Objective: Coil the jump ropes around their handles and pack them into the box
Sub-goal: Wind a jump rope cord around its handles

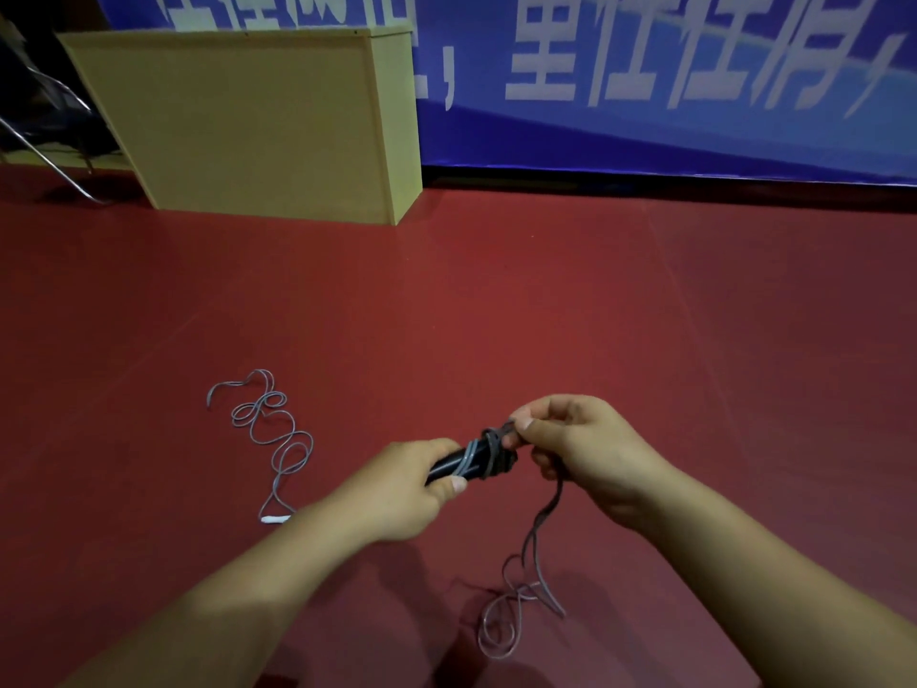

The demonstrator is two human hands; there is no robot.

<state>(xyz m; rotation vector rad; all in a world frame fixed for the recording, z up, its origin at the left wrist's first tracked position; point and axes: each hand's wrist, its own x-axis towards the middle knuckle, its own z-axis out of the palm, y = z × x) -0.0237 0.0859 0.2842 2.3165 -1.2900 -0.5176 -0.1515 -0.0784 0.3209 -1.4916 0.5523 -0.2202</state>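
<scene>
Both forearms come in from the near edge, and between them the loose tail of a grey jump rope (521, 588) hangs down and lies in a few loops on the red floor (496, 290). Above it, the left hand (397, 494) has its fingers curled around the black handles (454, 466), holding them as one bundle, and the right hand (580, 449) pinches the rope between thumb and fingers just at the far-right end of the bundle, where several turns are already wound. To my judgement the coiling of this rope is in the middle: some turns are made, but much rope is not yet taken up. The next move would need the right hand to carry the rope around the handles again with steady tension, so the earlier turns do not slip off the end. A second grey rope (270, 429) lies uncoiled on the floor to the left, with a white piece at its near end; its handles I cannot make out. A pale yellow box-like piece of furniture (248, 126) stands far left before a blue banner (645, 91), but whether this is the packing box I cannot tell, since no opening shows.
</scene>
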